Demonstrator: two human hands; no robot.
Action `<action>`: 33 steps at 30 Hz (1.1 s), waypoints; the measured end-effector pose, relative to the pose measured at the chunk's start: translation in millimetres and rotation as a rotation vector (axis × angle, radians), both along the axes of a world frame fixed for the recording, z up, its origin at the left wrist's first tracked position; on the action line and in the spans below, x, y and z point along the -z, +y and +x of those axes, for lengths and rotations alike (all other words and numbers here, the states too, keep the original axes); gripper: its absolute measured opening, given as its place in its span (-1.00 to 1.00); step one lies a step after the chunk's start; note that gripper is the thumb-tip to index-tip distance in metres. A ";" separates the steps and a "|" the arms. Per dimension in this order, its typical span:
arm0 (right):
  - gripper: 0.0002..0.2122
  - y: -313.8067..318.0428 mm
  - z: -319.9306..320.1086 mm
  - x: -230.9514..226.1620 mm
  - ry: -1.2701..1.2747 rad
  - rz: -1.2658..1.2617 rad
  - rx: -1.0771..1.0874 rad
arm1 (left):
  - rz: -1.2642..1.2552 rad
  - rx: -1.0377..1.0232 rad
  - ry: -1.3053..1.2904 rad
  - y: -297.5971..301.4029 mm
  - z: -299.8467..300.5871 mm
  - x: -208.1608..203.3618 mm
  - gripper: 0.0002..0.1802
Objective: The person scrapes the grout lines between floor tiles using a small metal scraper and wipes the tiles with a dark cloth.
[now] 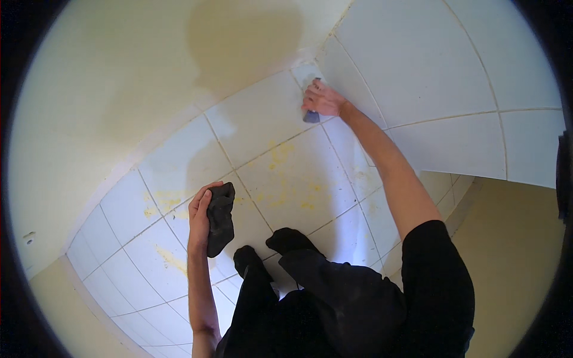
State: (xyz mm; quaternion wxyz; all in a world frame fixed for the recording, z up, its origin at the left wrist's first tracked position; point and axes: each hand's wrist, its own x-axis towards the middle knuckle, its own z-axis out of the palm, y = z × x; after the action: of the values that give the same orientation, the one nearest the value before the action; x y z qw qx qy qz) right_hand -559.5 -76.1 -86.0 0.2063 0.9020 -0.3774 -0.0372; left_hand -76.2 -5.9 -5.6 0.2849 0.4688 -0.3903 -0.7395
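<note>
My left hand (pixel 199 216) is wrapped round the edge of a folded black cloth (pixel 221 219), held up over the tiled floor near my feet. Stretched far forward, my right hand (pixel 322 98) is closed round a small scraper (pixel 311 117). Its grey, flared end shows below my fingers and a dark tip shows above them. The fist is low by the corner where the floor meets the tiled wall; whether the tool touches the tile, I cannot tell. Yellow stains (pixel 280 156) mark the white tiled floor (pixel 256 128) between my hands.
A white tiled wall (pixel 430 77) rises on the right, with an opening below its lower edge. The cream wall (pixel 119 77) runs along the far and left sides. My feet in black socks (pixel 289 240) stand on the tiles, and more yellow smears (pixel 171 261) lie at the left.
</note>
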 end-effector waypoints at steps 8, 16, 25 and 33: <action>-0.92 -20.3 -4.6 -10.8 0.152 -0.082 0.416 | -0.007 0.019 -0.005 -2.1 0.3 -3.3 -0.56; -0.88 -41.2 2.9 -5.6 0.159 0.056 0.337 | 0.010 -0.016 0.021 -2.5 3.0 2.2 -0.57; -0.91 -31.7 19.2 3.5 0.173 0.116 0.019 | 0.003 -0.009 0.008 -1.6 11.1 7.3 -0.56; -0.89 -39.8 23.4 -0.8 0.171 0.140 -0.021 | 0.007 -0.006 -0.006 -4.0 8.7 -1.5 -0.56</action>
State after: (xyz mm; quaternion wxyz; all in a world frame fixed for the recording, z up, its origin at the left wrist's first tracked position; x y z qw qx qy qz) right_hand -536.2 -115.9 -85.2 0.1744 0.9118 -0.3453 -0.1380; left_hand -67.5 -9.9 -4.1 0.2842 0.4731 -0.3870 -0.7386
